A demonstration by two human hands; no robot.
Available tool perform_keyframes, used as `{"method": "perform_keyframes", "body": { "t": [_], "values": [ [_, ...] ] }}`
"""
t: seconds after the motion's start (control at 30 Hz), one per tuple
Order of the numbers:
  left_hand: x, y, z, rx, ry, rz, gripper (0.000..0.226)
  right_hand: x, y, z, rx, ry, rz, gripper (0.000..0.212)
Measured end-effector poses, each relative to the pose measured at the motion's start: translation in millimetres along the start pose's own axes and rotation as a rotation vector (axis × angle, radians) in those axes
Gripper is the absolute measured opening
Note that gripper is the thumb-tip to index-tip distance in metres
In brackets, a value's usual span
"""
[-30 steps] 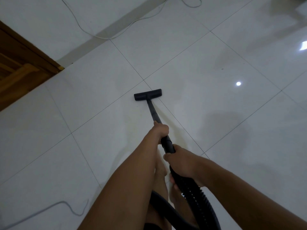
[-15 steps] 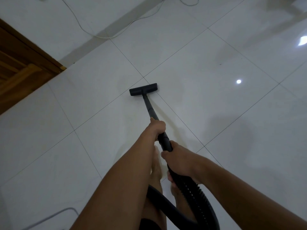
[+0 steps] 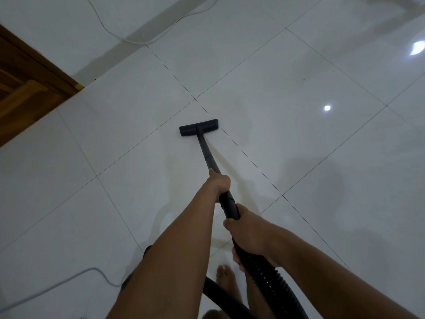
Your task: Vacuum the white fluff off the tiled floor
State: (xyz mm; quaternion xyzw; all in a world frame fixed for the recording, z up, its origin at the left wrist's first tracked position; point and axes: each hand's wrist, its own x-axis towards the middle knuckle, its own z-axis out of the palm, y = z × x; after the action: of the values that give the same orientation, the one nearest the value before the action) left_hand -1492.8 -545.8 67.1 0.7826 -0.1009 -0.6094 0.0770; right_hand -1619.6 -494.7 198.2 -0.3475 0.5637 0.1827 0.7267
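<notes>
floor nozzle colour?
Black, matching the wand. The nozzle shows best in the head view, dark against the white tiles.

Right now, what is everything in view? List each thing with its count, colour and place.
tiled floor: one, glossy white, fills the view; no fluff discernible
floor head: one, black, flat on the floor, centre
wand: one, black, from floor head back to the hands
hose: one, black, ribbed, bottom, right of centre
white cord: one, white, top left
grey cord: one, grey, bottom left
wooden door: one, brown, left edge
light reflections: two, white, right side
bare foot: one clearly seen, bottom centre
left hand: grips the wand, farther forward
right hand: grips the hose where it meets the wand
</notes>
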Motion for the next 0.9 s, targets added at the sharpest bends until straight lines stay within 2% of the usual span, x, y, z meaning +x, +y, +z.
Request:
{"method": "perform_keyframes", "body": {
  "t": [0.23,0.47,0.57,0.9],
  "values": [
    [-0.2,-30.9,1.6,0.019,-0.009,0.019,0.079,6.5,28.3,24.1,0.070,0.012,0.013,0.054],
    [-8.0,-55.5,9.6,0.034,-0.030,0.017,0.079,1.4,49.4,36.3,-0.016,0.057,-0.017,0.054],
    [-2.7,-55.6,5.7,0.044,-0.028,0.015,0.079,1.9,43.6,38.2,-0.070,0.081,-0.035,0.056],
    [33.4,-24.2,-19.9,0.009,0.001,0.032,0.078,36.1,6.7,28.7,0.053,-0.001,0.021,0.056]
  ]
}}
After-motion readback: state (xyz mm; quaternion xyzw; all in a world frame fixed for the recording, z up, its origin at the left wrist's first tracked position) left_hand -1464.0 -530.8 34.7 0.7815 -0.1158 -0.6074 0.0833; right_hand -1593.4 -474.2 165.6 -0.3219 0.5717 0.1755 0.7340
